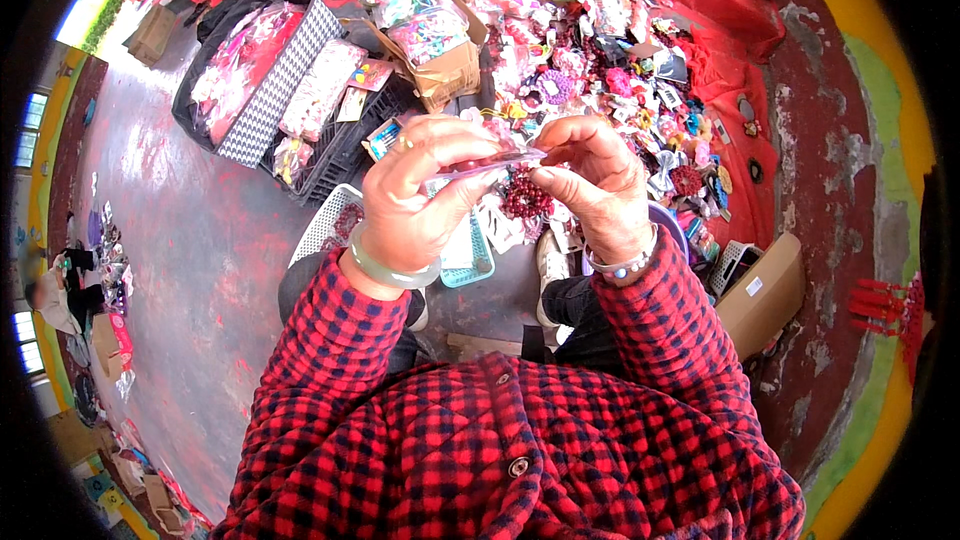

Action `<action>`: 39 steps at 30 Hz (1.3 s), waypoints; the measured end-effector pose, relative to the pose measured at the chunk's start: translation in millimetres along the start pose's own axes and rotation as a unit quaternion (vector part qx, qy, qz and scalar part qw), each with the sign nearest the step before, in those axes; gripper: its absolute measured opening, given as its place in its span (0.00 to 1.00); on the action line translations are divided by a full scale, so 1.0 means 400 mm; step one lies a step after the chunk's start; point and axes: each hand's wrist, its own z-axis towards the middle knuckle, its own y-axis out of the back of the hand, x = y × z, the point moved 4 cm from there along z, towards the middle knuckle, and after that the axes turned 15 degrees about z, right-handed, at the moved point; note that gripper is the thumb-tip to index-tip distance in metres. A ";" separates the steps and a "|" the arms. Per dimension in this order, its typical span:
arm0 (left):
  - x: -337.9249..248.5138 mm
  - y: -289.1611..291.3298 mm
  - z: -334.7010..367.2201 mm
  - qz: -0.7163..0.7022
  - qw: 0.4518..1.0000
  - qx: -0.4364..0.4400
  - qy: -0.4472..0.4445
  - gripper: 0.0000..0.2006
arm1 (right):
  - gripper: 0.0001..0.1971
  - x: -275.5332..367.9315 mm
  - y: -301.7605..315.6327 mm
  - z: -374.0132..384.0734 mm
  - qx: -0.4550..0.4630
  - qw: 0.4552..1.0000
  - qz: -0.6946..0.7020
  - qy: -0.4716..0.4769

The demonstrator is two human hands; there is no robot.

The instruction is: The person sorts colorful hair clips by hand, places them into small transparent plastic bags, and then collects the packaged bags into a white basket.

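Note:
My left hand (425, 175) is closed on a thin, flat plastic packet (488, 162), seen nearly edge-on, with the thumb below and the fingers above. At the packet's right end, the bent fingers and thumb of my right hand (600, 185) pinch its edge. Just under my right thumb shows a bunch of dark red beads (527, 196); whether it hangs from my fingers or lies beyond them I cannot tell. Below my hands stands a light blue plastic basket (468, 258). A white basket (325, 225) with dark red beaded pieces sits beside my left wrist.
A large heap of hair accessories (640, 90) covers a red cloth (745, 170) ahead. Left of it are an open cardboard box (450, 75) of bagged goods, a black crate (335, 145) and a houndstooth-patterned bin (285, 75). Another person (62, 295) is at far left.

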 end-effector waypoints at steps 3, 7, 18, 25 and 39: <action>-0.030 0.017 0.009 0.104 0.991 -0.049 -0.068 0.14 | 0.07 0.004 0.009 -0.003 0.004 0.999 0.002 -0.053; -0.056 0.017 0.004 0.200 0.968 -0.054 -0.138 0.16 | 0.14 -0.028 -0.005 -0.010 0.089 0.983 0.119 -0.106; -0.063 0.001 -0.011 0.230 0.958 -0.057 -0.161 0.17 | 0.10 -0.055 -0.006 -0.017 0.043 0.964 0.168 -0.202; -0.047 -0.008 -0.012 0.246 0.951 -0.044 -0.184 0.16 | 0.07 -0.061 -0.002 -0.016 0.025 0.955 0.202 -0.215; -0.004 -0.035 -0.018 0.069 0.998 0.007 0.012 0.12 | 0.21 -0.084 0.039 0.001 -0.024 0.976 0.114 -0.186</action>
